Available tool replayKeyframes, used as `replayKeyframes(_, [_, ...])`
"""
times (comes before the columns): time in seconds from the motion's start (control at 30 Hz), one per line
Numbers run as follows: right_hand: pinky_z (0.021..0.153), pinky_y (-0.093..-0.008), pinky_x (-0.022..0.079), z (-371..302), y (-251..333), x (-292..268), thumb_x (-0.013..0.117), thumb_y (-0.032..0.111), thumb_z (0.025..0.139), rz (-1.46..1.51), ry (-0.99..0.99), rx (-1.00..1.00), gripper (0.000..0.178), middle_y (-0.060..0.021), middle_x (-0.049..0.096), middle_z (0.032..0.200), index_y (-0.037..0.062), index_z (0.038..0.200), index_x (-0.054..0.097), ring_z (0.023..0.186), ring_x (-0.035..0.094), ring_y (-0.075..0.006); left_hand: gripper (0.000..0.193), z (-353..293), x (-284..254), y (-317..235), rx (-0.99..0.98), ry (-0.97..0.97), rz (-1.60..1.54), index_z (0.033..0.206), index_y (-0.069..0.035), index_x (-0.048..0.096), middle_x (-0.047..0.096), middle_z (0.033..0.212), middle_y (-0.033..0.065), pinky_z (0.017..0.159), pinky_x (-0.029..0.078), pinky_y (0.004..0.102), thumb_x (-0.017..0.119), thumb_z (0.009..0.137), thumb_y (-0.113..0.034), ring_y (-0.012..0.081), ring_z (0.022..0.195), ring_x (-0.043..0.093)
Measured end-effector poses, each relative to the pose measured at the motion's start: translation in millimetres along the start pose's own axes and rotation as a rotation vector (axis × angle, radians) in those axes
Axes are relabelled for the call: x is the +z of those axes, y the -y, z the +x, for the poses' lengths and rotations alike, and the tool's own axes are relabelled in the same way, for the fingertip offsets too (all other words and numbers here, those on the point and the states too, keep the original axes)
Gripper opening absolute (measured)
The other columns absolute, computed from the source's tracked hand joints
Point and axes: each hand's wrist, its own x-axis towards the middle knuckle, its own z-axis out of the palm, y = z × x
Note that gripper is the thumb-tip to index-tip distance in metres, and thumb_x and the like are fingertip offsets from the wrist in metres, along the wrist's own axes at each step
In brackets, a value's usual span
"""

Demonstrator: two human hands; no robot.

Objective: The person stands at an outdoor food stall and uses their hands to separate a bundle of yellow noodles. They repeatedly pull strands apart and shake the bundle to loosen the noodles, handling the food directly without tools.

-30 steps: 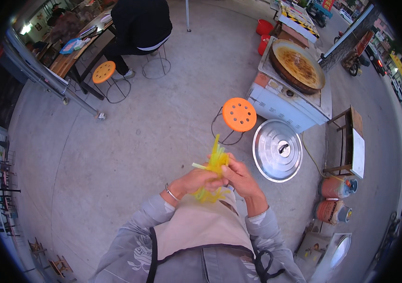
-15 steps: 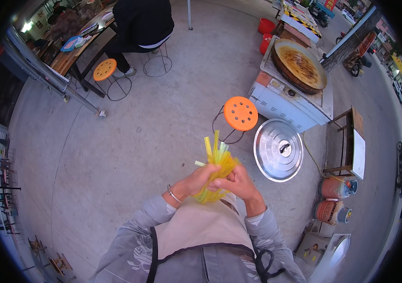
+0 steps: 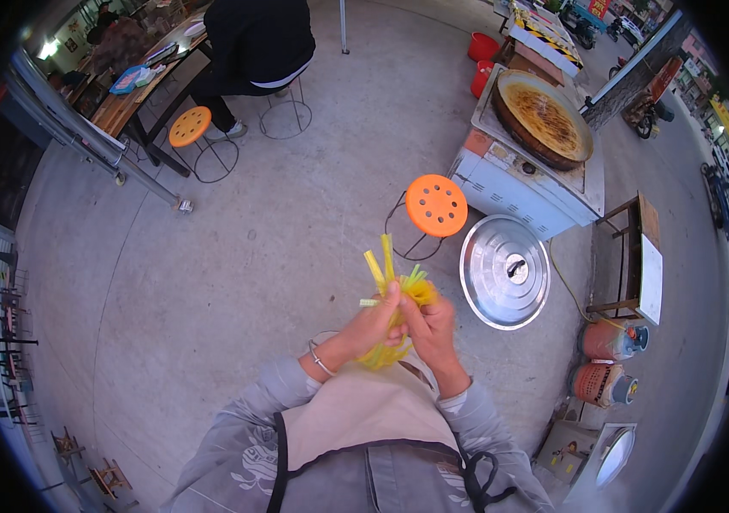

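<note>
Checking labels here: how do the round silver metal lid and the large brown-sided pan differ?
The round silver metal lid is shiny; the large brown-sided pan looks dull. The lid has a dark central handle; the pan holds yellow-brown contents. The lid is low beside the boxy white stove; the pan sits on top of it. Both are round.

Left hand point(image 3: 368, 327) and right hand point(image 3: 434, 331) gripped yellow-green strips point(image 3: 418, 291), ends poking up. Orange stool point(image 3: 437, 206) stood ahead, metal lid point(image 3: 501, 278) beside it, pan point(image 3: 544, 118) on stove point(image 3: 505, 195) beyond.
</note>
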Motion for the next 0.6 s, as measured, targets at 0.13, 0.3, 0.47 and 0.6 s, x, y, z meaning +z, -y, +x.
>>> replayKeyframes(0.13, [0.04, -0.0231, 0.049, 0, 7, 1, 0.047, 0.02, 0.101, 0.028, -0.014, 0.072, 0.027, -0.0104, 0.067, 0.083, -0.0014, 0.113, 0.057, 0.049, 0.06, -0.0113, 0.056, 1, 2, -2, 0.126, -0.004, 0.157, 0.103, -0.007, 0.05, 0.047, 0.067, 0.0001, 0.048, 0.038, 0.0228, 0.024, 0.1, -0.057, 0.0068, 0.052, 0.044])
replayKeyframes(0.3, [0.043, -0.0231, 0.052, 9, -2, -14, 0.044, 0.025, 0.102, 0.051, 0.051, 0.043, 0.032, -0.0156, 0.068, 0.095, -0.0013, 0.115, 0.055, 0.052, 0.063, -0.0151, 0.048, 3, -10, 1, 0.109, 0.15, 0.261, 0.098, -0.005, 0.056, 0.051, 0.065, -0.0015, 0.047, 0.038, 0.0234, 0.03, 0.104, -0.045, 0.0073, 0.052, 0.045])
replayKeyframes(0.47, [0.044, -0.0216, 0.051, 9, 0, -7, 0.044, 0.031, 0.101, 0.268, 0.101, 0.095, 0.038, -0.0185, 0.068, 0.103, -0.0036, 0.112, 0.057, 0.062, 0.066, -0.0159, 0.042, 5, -19, 2, 0.057, 0.247, 0.202, 0.094, -0.007, 0.052, 0.051, 0.066, -0.001, 0.044, 0.035, 0.0233, 0.03, 0.104, -0.042, 0.0073, 0.051, 0.043])
replayKeyframes(0.6, [0.043, -0.0207, 0.051, 9, 12, -5, 0.044, 0.033, 0.1, 0.308, 0.131, 0.199, 0.042, -0.0171, 0.069, 0.099, -0.0051, 0.11, 0.06, 0.061, 0.065, -0.014, 0.048, 1, -21, -6, -0.036, 0.3, 0.242, 0.086, -0.008, 0.05, 0.051, 0.069, -0.0003, 0.054, 0.04, 0.022, 0.029, 0.103, -0.048, 0.008, 0.058, 0.048])
